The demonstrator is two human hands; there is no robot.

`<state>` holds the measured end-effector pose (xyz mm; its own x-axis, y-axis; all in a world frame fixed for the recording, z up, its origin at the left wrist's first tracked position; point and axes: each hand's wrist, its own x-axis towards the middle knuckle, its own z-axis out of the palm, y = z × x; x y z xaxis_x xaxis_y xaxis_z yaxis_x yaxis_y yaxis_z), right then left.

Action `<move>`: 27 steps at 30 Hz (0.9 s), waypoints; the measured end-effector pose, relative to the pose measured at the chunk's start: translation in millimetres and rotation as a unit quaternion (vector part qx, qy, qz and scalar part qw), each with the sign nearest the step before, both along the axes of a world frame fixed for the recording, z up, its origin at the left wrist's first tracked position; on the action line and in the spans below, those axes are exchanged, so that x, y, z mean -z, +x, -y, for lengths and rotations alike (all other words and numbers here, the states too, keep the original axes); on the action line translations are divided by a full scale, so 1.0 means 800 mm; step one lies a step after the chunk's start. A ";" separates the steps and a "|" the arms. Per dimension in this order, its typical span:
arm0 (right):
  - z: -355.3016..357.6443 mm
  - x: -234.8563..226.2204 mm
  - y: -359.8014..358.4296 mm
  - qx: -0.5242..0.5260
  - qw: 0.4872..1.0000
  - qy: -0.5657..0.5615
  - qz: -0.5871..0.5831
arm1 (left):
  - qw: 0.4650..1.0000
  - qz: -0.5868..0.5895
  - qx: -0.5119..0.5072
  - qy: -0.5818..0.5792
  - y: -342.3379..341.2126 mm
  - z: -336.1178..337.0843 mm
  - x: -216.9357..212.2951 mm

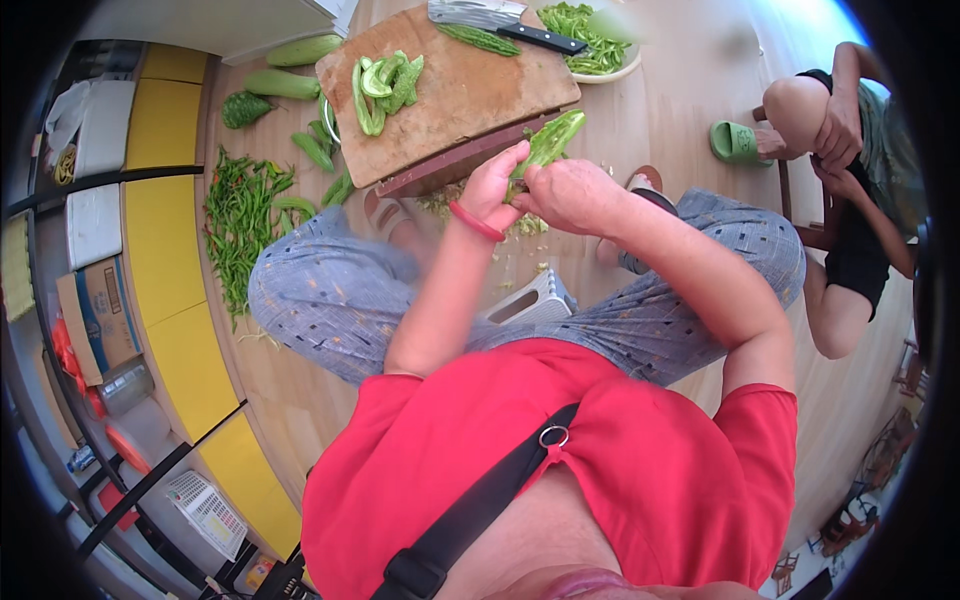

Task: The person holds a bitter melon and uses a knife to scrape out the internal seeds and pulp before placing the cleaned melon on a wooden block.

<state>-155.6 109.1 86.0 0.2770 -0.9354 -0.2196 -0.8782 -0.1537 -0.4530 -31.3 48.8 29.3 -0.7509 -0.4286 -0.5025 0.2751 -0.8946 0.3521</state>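
Note:
A green bitter melon half (553,140) is held up over the near edge of the wooden cutting board (440,130). My left hand (492,190) is closed around its lower end. My right hand (575,198) is closed and pressed against the same end; whatever its fingers grip is hidden. Pale scraps (530,226) lie on the floor below. On the board are several hollowed bitter melon pieces (385,88), a whole bitter melon (478,39) and a cleaver (515,27) with a black handle. Sliced green pieces (588,40) fill a bowl (625,68) beside the board.
Red and green chili peppers (240,225) are heaped on the floor at left, with long gourds (283,84) farther back. Yellow cabinet fronts (170,250) line the left side. A person (850,150) sits at right near a green clog (735,142). A white plastic stool (540,298) is between my legs.

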 end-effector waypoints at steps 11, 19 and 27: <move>-0.003 0.018 -0.001 0.009 1.000 0.009 0.003 | 0.995 -0.043 0.058 0.064 0.012 -0.003 0.021; -0.007 0.039 -0.002 0.029 0.995 -0.091 0.017 | 0.994 0.030 -0.038 0.102 -0.002 -0.003 0.009; -0.005 0.032 0.008 0.073 0.988 -0.133 0.014 | 0.987 -0.115 -0.049 0.099 0.012 0.009 0.027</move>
